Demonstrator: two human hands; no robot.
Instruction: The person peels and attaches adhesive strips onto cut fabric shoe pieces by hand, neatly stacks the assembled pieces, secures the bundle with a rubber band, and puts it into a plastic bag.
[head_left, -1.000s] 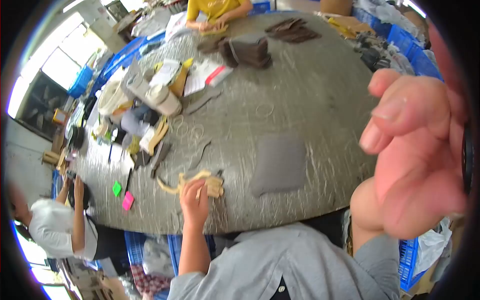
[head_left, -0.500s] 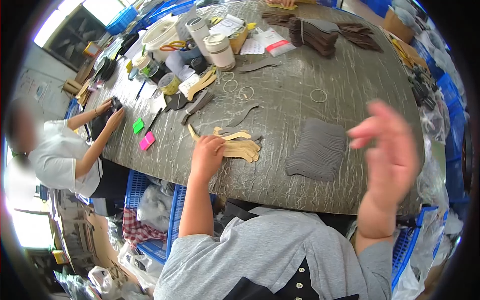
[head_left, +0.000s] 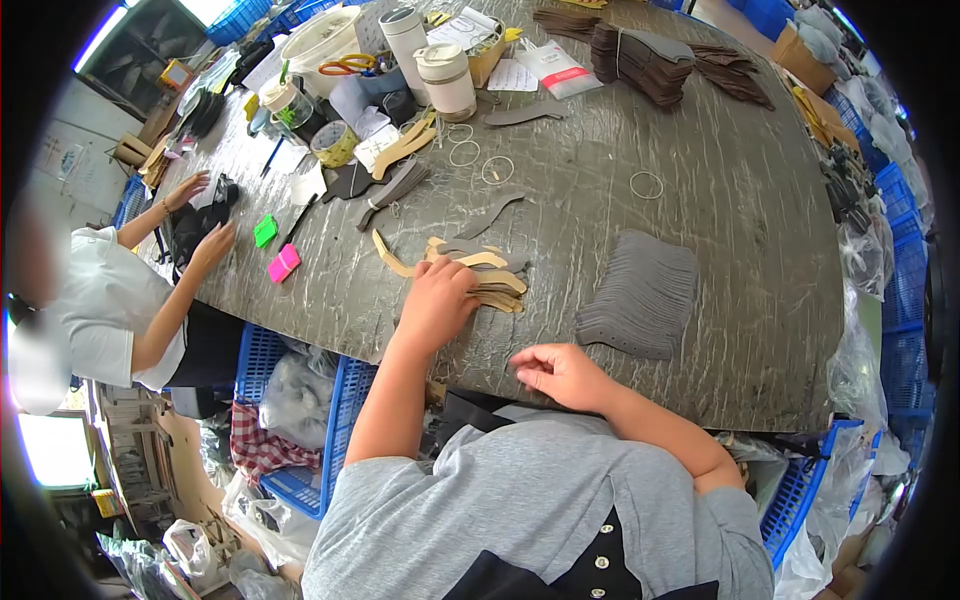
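My left hand [head_left: 438, 300] lies over a small pile of tan curved strips [head_left: 498, 285], its fingers curled round their left part. One tan strip [head_left: 391, 256] sticks out to the left of that hand, and dark grey strips [head_left: 492, 216] lie just behind the pile. Near the table's front edge, my right hand [head_left: 562, 374] has its fingers loosely bent with thumb and index apart, and nothing shows in it. Right of both hands is a fanned stack of grey pieces [head_left: 640, 295].
Cups [head_left: 445, 82], a tape roll [head_left: 336, 144] and scissors [head_left: 347, 65] stand at the back left. Thin rings [head_left: 646, 185] and bundled brown pieces [head_left: 640, 68] lie farther back. Another person [head_left: 105, 300] handles a black item at the left. Blue baskets [head_left: 345, 420] stand below the edge.
My right hand has swung from the right side, where it was raised, down to the front edge near my left hand. My left hand has shifted slightly right over the tan strips.
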